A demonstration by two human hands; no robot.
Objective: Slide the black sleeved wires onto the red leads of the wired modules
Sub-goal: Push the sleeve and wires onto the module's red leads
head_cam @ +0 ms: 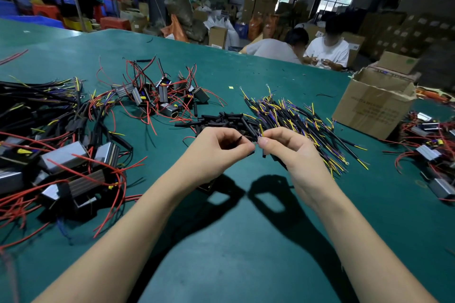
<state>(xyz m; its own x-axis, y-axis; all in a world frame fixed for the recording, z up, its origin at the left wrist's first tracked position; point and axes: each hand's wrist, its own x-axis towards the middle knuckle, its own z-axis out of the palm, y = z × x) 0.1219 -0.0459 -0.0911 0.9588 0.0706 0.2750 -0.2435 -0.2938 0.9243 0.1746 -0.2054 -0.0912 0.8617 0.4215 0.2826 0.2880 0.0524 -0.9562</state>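
My left hand and my right hand meet fingertip to fingertip above the green table. The left pinches a thin dark lead whose end pokes up between thumb and finger; a dark module body shows below the wrist, mostly hidden. The right pinches a black sleeved wire with a yellow tip. Just behind the hands lies a heap of short black sleeves. Right of it spreads a pile of black sleeved wires with yellow and blue ends.
Wired modules with red leads lie in a pile at the back centre, a bigger one at the left, more at the right edge. An open cardboard box stands at the right. Two people sit beyond the table.
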